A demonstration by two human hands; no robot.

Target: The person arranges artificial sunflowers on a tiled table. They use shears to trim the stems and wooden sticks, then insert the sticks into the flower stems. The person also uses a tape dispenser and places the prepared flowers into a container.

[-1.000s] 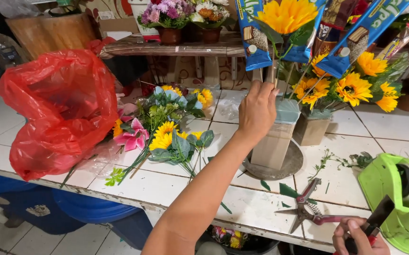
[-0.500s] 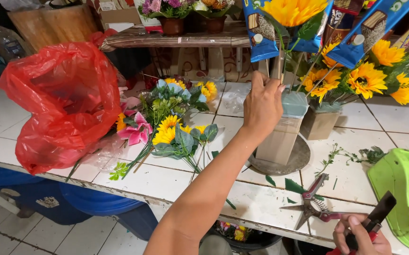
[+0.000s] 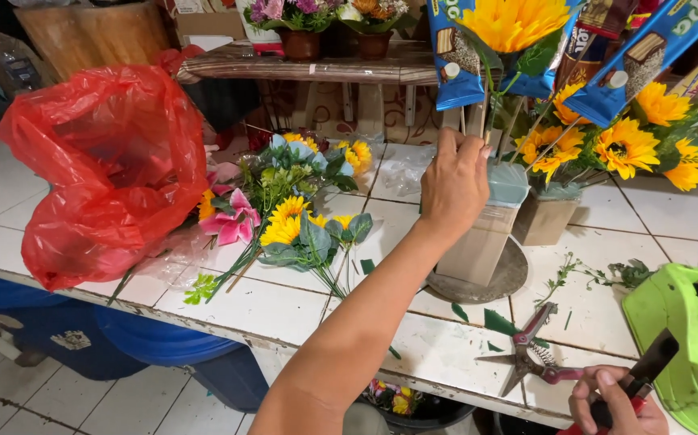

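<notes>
A: Report the largest items first, located from the left hand [image 3: 455,184].

B: A white tiled counter [image 3: 280,302] lies under the whole work area. Well off to the left of that hand sits a bulging red plastic bag [image 3: 99,173]. Between bag and hand lies a loose bunch of artificial flowers [image 3: 288,213], flat on the tiles, heads yellow, pink and blue.

A: And at the hand itself?

B: The left hand is curled around the stems at the top of a tall block-shaped container [image 3: 486,229], fingers closed on them. The container stands upright on a round metal base [image 3: 494,282]. Above the hand rise a large sunflower [image 3: 514,22] and blue snack wrappers on sticks [image 3: 457,60]. Just right of it stands a second, smaller pot of sunflowers [image 3: 598,149].

A: Right hand [image 3: 619,403]?

B: Low and to the right of the left hand, at the counter's edge. It is closed around a dark-handled tool [image 3: 651,366]. Beside it stands a green tape dispenser [image 3: 683,338].

A: Smaller items?

B: Red-handled shears [image 3: 530,354] lie open on the tiles just left of the right hand, among cut leaf scraps [image 3: 498,322].
</notes>
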